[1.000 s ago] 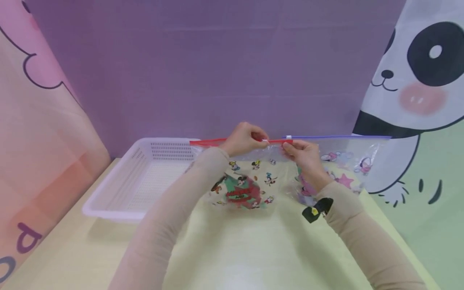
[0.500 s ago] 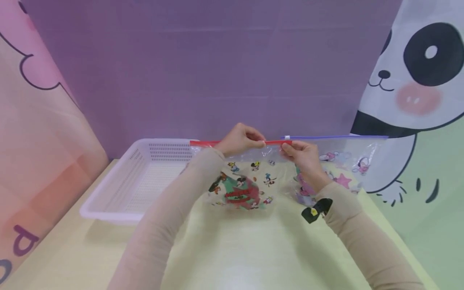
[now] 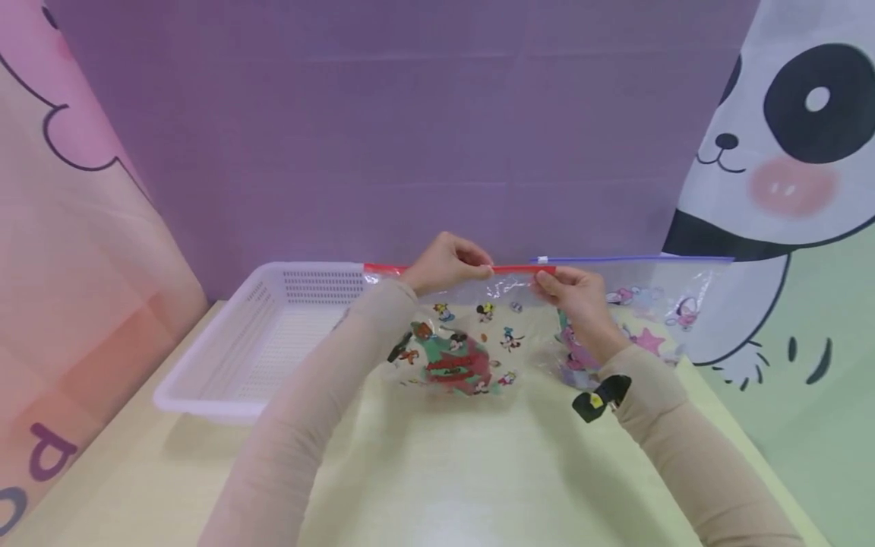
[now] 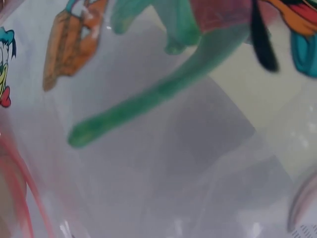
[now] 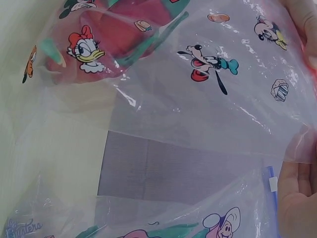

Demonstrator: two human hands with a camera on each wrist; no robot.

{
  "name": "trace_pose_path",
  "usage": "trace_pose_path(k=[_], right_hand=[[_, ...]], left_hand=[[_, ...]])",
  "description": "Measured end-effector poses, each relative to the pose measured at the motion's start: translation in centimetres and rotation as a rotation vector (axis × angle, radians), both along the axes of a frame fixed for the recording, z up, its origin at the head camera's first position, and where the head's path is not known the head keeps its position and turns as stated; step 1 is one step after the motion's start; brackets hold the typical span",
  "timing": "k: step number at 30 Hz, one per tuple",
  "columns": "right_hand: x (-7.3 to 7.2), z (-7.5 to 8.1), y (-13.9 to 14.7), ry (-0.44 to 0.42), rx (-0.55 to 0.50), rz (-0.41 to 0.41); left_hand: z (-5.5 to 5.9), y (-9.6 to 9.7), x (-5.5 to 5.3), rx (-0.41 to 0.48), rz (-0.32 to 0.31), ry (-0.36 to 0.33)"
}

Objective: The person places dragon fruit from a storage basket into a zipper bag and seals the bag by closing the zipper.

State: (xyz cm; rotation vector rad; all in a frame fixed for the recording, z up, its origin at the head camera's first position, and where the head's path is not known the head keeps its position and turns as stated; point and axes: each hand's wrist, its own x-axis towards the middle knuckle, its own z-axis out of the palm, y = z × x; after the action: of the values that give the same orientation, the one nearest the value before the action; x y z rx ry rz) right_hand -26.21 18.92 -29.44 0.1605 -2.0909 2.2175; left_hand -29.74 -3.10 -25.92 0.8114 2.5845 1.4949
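Observation:
A clear zip bag [image 3: 540,327] printed with cartoon figures hangs upright over the table, a red zip strip [image 3: 516,269] along its top. My left hand [image 3: 444,266] pinches this strip near its middle with thumb and fingers. At the strip's right end, my right hand [image 3: 577,300] pinches the corner. Low inside the bag lies a red and green item [image 3: 458,368]; the left wrist view shows a long green strip [image 4: 158,94] of it through the film. The zip slider is hidden behind the left fingers.
A second clear bag [image 5: 148,213] with a blue zip [image 3: 642,259] and pink and green contents stands behind my right hand. Left of the red-zip bag sits a white plastic basket [image 3: 171,399] on the pale table [image 3: 444,471]. A purple backdrop [image 3: 410,137] rises behind.
My left hand has slid a little to the left along the red strip, and the white slider seen earlier is now covered. The right hand keeps its pinch on the corner.

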Motion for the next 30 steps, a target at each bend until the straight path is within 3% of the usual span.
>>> trace_pose_path(k=[10,25,30], right_hand=[[0.2,0.1,0.3,-0.022,0.029,-0.009],[-0.1,-0.1,0.6,0.005,-0.035,-0.008],[-0.1,-0.1,0.7,0.001,0.002,-0.015]], left_hand=[[0.0,-0.5,-0.1,-0.024,0.012,0.001],[-0.1,-1.4,-0.1,-0.027,0.036,-0.031],[0.0,-1.8,0.0,-0.020,0.037,-0.039]])
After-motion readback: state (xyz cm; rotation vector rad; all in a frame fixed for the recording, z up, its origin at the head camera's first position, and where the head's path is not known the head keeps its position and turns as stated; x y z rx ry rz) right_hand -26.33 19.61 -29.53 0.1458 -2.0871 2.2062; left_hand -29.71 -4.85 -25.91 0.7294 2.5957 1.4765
